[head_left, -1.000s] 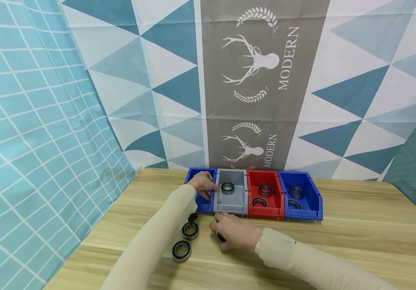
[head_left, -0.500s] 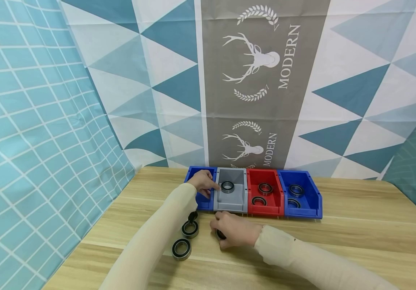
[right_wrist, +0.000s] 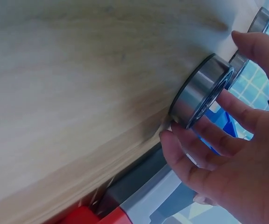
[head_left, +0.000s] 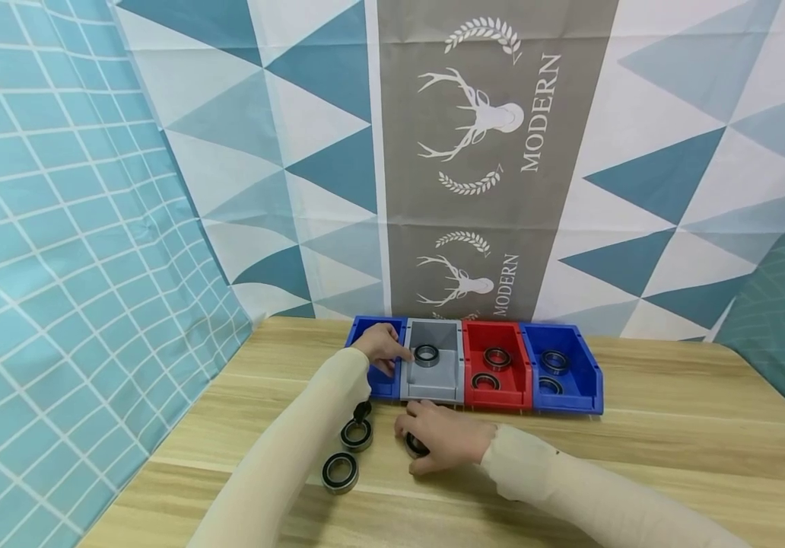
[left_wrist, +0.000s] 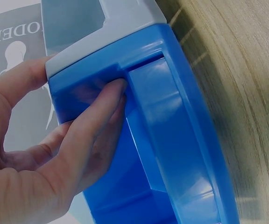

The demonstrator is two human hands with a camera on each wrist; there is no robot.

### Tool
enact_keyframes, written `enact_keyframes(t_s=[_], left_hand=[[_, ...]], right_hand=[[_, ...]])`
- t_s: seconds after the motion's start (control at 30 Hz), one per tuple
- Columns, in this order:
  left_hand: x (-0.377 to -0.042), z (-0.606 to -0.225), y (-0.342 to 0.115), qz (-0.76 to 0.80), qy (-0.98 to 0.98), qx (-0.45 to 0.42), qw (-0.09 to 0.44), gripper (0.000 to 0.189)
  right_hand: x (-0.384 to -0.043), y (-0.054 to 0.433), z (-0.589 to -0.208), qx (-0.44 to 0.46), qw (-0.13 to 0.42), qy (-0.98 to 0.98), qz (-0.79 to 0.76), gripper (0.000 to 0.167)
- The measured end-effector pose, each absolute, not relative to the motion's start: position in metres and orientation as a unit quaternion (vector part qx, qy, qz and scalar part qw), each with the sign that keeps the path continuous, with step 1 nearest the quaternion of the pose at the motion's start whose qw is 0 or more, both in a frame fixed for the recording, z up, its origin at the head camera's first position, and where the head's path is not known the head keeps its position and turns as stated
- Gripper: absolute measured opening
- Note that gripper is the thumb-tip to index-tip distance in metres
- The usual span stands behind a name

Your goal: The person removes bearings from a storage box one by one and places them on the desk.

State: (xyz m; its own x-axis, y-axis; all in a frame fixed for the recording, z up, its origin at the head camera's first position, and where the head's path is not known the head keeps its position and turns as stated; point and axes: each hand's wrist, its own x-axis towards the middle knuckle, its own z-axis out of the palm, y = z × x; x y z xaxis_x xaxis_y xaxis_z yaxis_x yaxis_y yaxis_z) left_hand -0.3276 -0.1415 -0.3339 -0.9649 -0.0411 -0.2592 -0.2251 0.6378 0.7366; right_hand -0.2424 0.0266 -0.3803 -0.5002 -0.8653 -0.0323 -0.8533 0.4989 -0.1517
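My left hand is at the left blue bin, its thumb on the grey bin's side and its fingers inside the blue one, pinching the adjoining walls. In front of the bins, my right hand curves loosely over a ball bearing that lies flat on the table. In the right wrist view its fingers touch the bearing's side and face, while the thumb stands apart from it. Two more bearings lie to the left, a nearer one and a farther one.
A bearing sits in the grey bin. The red bin and the right blue bin hold two bearings each. The row stands on the wooden table before a patterned curtain. A small black object shows beside the left sleeve.
Slightly more of the bearing under my right hand shows now. The left hand keeps its hold on the bin walls. The head view has shifted a little.
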Motion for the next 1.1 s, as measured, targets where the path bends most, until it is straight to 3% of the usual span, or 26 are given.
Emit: enact_keyframes(t_s=[0.37,1.1], left_hand=[[-0.326,-0.334,-0.141,0.419,0.898,-0.073,0.111,0.034],[-0.329,-0.336,-0.139,0.410,0.903,-0.080,0.103,0.036]], right_hand=[[-0.241,0.035,-0.377,-0.487,0.022,0.872,-0.046,0.059],[-0.268,0.063,-0.356,-0.420,-0.111,0.900,-0.029,0.059]])
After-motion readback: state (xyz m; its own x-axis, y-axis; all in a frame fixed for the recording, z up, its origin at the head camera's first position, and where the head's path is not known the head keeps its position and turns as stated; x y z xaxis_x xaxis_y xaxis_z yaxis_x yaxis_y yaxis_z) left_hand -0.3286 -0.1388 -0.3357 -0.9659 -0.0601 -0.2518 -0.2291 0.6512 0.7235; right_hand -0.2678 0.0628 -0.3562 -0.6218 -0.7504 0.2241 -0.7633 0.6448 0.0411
